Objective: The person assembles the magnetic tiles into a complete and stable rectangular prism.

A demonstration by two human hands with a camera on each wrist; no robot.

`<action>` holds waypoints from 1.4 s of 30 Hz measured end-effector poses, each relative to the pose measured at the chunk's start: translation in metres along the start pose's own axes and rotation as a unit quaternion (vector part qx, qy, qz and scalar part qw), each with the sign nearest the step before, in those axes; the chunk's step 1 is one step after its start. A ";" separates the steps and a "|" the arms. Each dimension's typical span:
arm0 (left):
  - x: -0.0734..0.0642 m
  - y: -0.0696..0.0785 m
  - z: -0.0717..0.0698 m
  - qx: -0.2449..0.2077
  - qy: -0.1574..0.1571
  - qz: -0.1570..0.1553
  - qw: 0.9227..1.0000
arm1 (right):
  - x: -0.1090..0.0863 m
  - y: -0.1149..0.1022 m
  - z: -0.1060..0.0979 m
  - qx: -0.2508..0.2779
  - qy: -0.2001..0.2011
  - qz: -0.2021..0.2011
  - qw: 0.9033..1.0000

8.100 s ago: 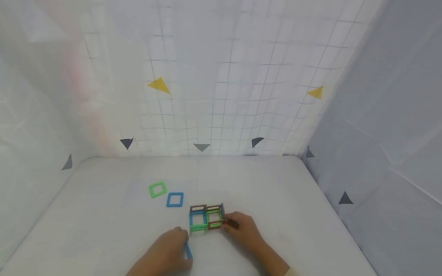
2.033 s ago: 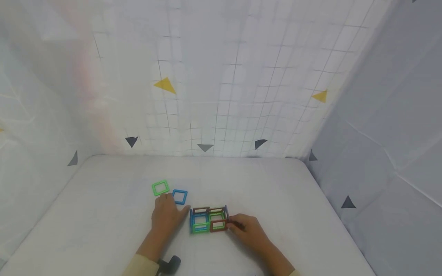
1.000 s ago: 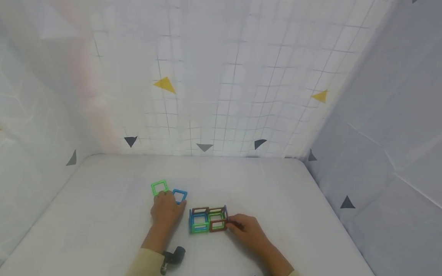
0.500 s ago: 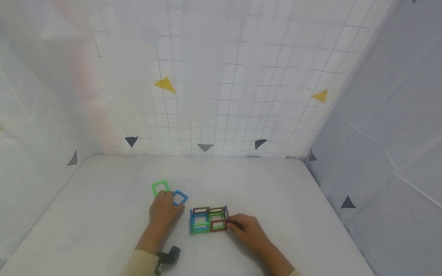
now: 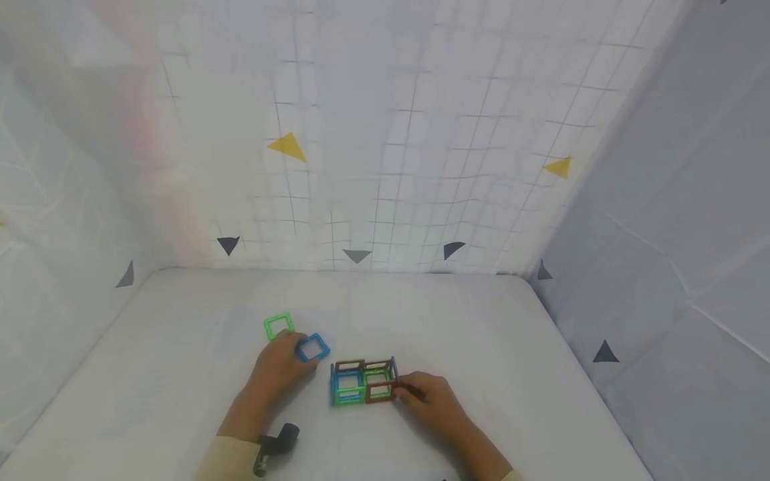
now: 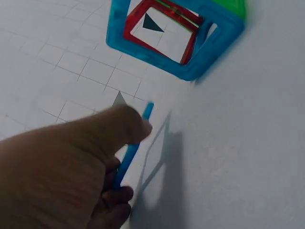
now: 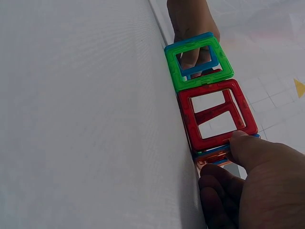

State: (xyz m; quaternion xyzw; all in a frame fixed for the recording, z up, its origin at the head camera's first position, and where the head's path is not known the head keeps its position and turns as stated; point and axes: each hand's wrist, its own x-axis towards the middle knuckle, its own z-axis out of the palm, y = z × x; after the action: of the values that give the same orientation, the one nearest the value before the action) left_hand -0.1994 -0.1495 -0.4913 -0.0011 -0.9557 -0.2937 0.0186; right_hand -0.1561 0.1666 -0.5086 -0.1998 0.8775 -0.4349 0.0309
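My left hand (image 5: 278, 362) pinches a blue square magnetic tile (image 5: 323, 342) between thumb and fingers, left of a low tile structure. The left wrist view shows this tile edge-on, with its shadow on the table. The structure (image 5: 365, 394) is two open-topped boxes side by side, with blue and green bases. Its walls include a green tile (image 7: 205, 83) and a red tile (image 7: 224, 140) along the near side and a blue tile at the left end. My right hand (image 5: 430, 399) holds the right end, thumb on the red tile's corner and fingers curled below.
A loose green square tile (image 5: 267, 329) lies just beyond my left hand, partly covered by it. The white table (image 5: 481, 321) meets a gridded back wall (image 5: 361, 220) with coloured triangles. A black wrist mount (image 5: 279, 441) sits on my left wrist.
Eight seconds ago my left hand held another blue tile; a blue wall now stands at the structure's left end. Since then, it has reached the loose blue tile, turned it and gripped it.
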 end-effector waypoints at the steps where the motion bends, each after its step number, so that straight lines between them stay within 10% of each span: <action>1: 0.001 -0.001 0.000 0.000 -0.002 0.012 1.000 | 0.000 0.000 0.000 -0.003 0.002 -0.003 1.000; 6: 0.002 0.000 -0.001 0.010 -0.001 0.065 0.998 | 0.001 0.002 0.002 -0.018 0.006 -0.005 1.000; 20: -0.010 0.027 -0.031 -0.021 -0.024 0.058 0.998 | 0.002 0.006 0.004 -0.018 -0.006 0.027 0.999; 42: -0.020 0.051 -0.035 -0.049 -0.114 0.100 0.987 | 0.003 0.004 0.004 -0.033 0.005 0.013 0.999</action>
State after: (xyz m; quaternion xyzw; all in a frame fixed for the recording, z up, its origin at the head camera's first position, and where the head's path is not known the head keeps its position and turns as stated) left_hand -0.1772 -0.1271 -0.4347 -0.1308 -0.9310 -0.3352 -0.0615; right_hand -0.1595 0.1647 -0.5136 -0.1866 0.8942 -0.4061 0.0254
